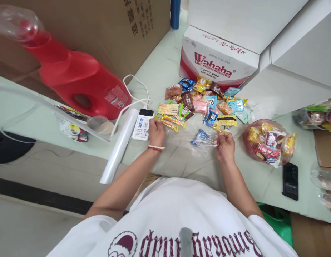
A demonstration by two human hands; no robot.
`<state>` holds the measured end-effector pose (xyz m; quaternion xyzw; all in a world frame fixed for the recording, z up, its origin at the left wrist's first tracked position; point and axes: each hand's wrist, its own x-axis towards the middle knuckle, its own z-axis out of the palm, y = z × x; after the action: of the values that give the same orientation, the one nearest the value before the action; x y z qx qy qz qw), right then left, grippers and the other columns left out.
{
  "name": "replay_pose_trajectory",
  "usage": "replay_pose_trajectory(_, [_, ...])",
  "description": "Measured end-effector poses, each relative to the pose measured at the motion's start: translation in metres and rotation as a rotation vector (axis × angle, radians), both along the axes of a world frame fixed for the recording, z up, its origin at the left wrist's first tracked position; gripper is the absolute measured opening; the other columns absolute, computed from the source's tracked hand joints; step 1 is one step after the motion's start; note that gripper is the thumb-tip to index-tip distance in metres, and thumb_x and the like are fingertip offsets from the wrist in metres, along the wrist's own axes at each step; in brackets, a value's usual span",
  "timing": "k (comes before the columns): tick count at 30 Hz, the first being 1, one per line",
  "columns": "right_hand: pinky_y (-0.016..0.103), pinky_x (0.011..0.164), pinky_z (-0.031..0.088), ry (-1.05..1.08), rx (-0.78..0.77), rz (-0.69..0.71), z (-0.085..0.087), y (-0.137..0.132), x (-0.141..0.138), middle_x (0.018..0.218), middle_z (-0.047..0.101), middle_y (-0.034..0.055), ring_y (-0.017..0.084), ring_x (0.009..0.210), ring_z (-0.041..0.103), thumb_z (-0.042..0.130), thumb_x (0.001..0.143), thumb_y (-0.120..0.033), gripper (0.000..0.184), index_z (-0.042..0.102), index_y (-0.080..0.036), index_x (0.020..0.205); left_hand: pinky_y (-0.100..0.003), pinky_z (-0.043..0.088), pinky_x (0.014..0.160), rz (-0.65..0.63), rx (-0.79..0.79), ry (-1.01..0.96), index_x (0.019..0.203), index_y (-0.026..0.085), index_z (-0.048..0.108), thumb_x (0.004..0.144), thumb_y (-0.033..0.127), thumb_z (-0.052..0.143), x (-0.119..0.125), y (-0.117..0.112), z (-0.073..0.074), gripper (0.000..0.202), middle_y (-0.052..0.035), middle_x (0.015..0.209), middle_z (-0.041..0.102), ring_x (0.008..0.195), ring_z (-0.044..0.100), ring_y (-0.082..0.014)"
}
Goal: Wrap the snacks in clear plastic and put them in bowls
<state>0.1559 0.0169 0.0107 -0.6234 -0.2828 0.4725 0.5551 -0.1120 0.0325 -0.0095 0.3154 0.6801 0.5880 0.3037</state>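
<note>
A clear plastic bag [181,137] stretches low over the table between my two hands. My left hand [157,130] pinches its left end, beside a white power bank [141,129] and the yellow stick packets [173,122]. At the bag's other end, my right hand [226,145] has its fingers closed on the gathered plastic. Blue wrappers [201,137] show at the bag near that hand; I cannot tell whether they lie inside or under it. Just beyond my hands spreads a pile of wrapped snacks [200,106] in many colours.
A Wahaha carton [216,59] stands behind the snacks. To the right are a pink bowl [247,142] of wrapped snacks and a black phone [290,181]. A plastic roll [119,146], white cable [136,101] and large red bottle [82,78] occupy the left side.
</note>
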Motion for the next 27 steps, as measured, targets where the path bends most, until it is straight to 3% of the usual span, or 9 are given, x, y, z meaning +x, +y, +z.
replay_pose_trajectory(4, [0.021, 0.041, 0.031, -0.123, 0.016, 0.037, -0.006, 0.005, -0.006, 0.075, 0.059, -0.0068, 0.008, 0.048, 0.047, 0.07, 0.077, -0.049, 0.037, 0.046, -0.024, 0.09, -0.048, 0.044, 0.104, -0.024, 0.217, 0.676, 0.114, 0.019, 0.056, 0.101, 0.04, 0.049, 0.007, -0.026, 0.023, 0.026, -0.0138, 0.117, 0.062, 0.116, 0.056, -0.0273])
replay_pose_trajectory(7, [0.022, 0.042, 0.033, -0.165, 0.049, 0.09, -0.006, 0.006, -0.015, 0.076, 0.059, -0.0063, 0.009, 0.048, 0.046, 0.064, 0.082, -0.052, 0.035, 0.044, -0.025, 0.091, -0.054, 0.036, 0.114, -0.59, 0.406, 0.958, 0.132, 0.02, 0.057, 0.097, 0.042, 0.055, 0.026, -0.051, 0.033, 0.041, -0.0139, 0.125, 0.066, 0.123, 0.057, -0.0298])
replay_pose_trajectory(10, [0.022, 0.043, 0.033, -0.216, 0.051, 0.104, -0.006, 0.008, -0.015, 0.077, 0.059, -0.0052, 0.009, 0.048, 0.044, 0.06, 0.083, -0.05, 0.032, 0.043, -0.025, 0.091, -0.058, 0.032, 0.118, -0.969, 0.37, 1.071, 0.136, 0.02, 0.06, 0.095, 0.036, 0.06, 0.03, -0.063, 0.026, 0.044, -0.011, 0.112, 0.073, 0.116, 0.062, -0.0287])
replay_pose_trajectory(13, [0.023, 0.044, 0.033, -0.298, 0.024, 0.091, -0.008, 0.015, -0.003, 0.078, 0.06, -0.0035, 0.01, 0.049, 0.044, 0.057, 0.083, -0.048, 0.029, 0.043, -0.025, 0.092, -0.052, 0.037, 0.115, -1.055, 0.392, 1.105, 0.113, 0.024, 0.071, 0.098, 0.017, 0.053, 0.008, -0.07, 0.013, 0.025, -0.0048, 0.093, 0.076, 0.106, 0.066, -0.0222])
replay_pose_trajectory(16, [0.024, 0.046, 0.034, -0.376, -0.008, 0.086, -0.012, 0.025, 0.014, 0.079, 0.062, -0.0018, 0.011, 0.05, 0.045, 0.054, 0.085, -0.046, 0.025, 0.043, -0.025, 0.092, -0.049, 0.036, 0.118, -1.16, 0.522, 1.078, 0.105, 0.026, 0.073, 0.095, 0.01, 0.055, -0.028, -0.082, 0.01, 0.026, -0.0021, 0.098, 0.077, 0.117, 0.064, -0.0202])
replay_pose_trajectory(20, [0.028, 0.052, 0.042, -0.509, -0.062, 0.223, -0.014, 0.034, 0.037, 0.081, 0.064, 0.002, 0.015, 0.055, 0.051, 0.051, 0.089, -0.043, 0.02, 0.047, -0.024, 0.095, -0.048, 0.04, 0.116, -1.359, 0.47, 1.038, 0.105, 0.023, 0.072, 0.09, 0.012, 0.055, -0.064, -0.098, 0.021, 0.025, -0.0061, 0.113, 0.077, 0.123, 0.062, -0.0244])
replay_pose_trajectory(22, [0.034, 0.065, 0.051, -0.724, -0.027, 0.339, -0.005, 0.034, 0.043, 0.09, 0.067, 0.0073, 0.02, 0.068, 0.06, 0.052, 0.091, -0.041, 0.022, 0.055, -0.021, 0.1, -0.044, 0.048, 0.106, -1.354, 0.366, 0.969, 0.113, 0.02, 0.07, 0.091, 0.014, 0.05, -0.069, -0.102, 0.025, 0.03, -0.0093, 0.119, 0.075, 0.116, 0.065, -0.0238])
replay_pose_trajectory(24, [0.045, 0.086, 0.054, -1.023, 0.107, 0.349, 0.012, 0.027, 0.041, 0.11, 0.066, 0.0152, 0.027, 0.094, 0.065, 0.053, 0.094, -0.04, 0.029, 0.06, -0.018, 0.112, -0.039, 0.053, 0.092, -1.221, 0.243, 0.945, 0.119, 0.018, 0.068, 0.096, 0.015, 0.042, -0.064, -0.102, 0.025, 0.035, -0.0104, 0.114, 0.075, 0.102, 0.067, -0.0219])
replay_pose_trajectory(27, [0.051, 0.107, 0.047, -1.277, 0.402, 0.425, 0.039, 0.008, 0.02, 0.136, 0.057, 0.0208, 0.033, 0.129, 0.054, 0.055, 0.099, -0.04, 0.041, 0.059, -0.017, 0.133, -0.04, 0.051, 0.081, -0.982, 0.099, 1.073, 0.113, 0.018, 0.071, 0.102, 0.026, 0.044, -0.041, -0.098, 0.021, 0.031, -0.0112, 0.103, 0.075, 0.092, 0.064, -0.0242])
